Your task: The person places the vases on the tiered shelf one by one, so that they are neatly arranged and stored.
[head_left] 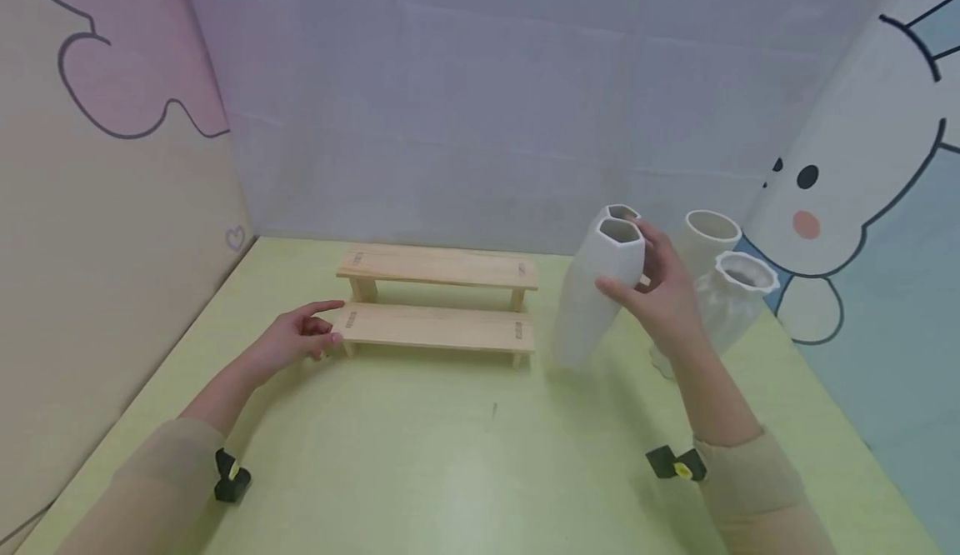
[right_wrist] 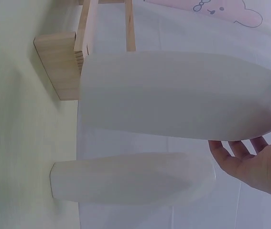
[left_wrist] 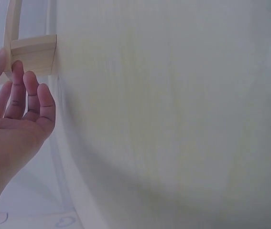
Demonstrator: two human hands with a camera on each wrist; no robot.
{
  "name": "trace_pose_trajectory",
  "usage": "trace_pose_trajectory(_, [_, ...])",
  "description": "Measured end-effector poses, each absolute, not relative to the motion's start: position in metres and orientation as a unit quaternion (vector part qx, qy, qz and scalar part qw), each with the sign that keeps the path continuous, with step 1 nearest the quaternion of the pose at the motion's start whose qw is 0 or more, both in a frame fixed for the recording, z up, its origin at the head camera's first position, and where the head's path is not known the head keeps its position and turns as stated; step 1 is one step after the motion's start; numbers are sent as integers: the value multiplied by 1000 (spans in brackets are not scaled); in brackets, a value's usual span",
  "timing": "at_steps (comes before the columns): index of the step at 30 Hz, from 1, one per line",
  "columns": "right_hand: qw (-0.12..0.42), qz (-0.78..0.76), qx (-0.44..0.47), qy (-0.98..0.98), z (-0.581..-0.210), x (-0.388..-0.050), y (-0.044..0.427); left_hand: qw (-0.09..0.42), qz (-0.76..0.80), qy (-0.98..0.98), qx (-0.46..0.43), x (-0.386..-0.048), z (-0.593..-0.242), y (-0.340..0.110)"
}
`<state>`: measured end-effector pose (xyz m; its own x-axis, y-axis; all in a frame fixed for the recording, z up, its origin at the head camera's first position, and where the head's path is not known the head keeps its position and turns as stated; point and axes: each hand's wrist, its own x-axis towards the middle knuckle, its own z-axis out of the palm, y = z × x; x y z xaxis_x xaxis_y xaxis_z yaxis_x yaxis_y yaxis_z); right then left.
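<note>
My right hand (head_left: pixel 663 297) grips a white faceted vase (head_left: pixel 588 309) near its six-sided mouth, thumb on one side and fingers on the other. In the right wrist view the base of this vase (right_wrist: pixel 173 95) looks raised off the table, beside the end of the wooden stand (right_wrist: pixel 59 62). A similar white vase (right_wrist: pixel 130 179) stands behind it, mostly hidden in the head view. My left hand (head_left: pixel 288 340) pinches the left end of the two-step wooden stand (head_left: pixel 435 326) between thumb and index finger; the other fingers are loosely bent.
To the right stand a plain round-mouthed white vase (head_left: pixel 708 234) and a white vase with a wavy rim (head_left: pixel 738 288), both partly behind my right hand. The pale green table (head_left: pixel 420 455) meets a light wall (head_left: pixel 510 105) at the back and printed panels at both sides.
</note>
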<state>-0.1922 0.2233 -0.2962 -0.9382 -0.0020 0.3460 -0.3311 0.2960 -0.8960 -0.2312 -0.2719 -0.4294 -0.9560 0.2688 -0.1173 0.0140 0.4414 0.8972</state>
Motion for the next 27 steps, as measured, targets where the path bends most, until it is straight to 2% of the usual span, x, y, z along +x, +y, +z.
trace_pose_trajectory(8, [147,605,144,-769,-286,-195,208,119,526,838,82,-225,-425,-269])
trace_pose_trajectory(27, [117,609,199,-759,-263,-204,157,124,521,840,84,-228,-427,-266])
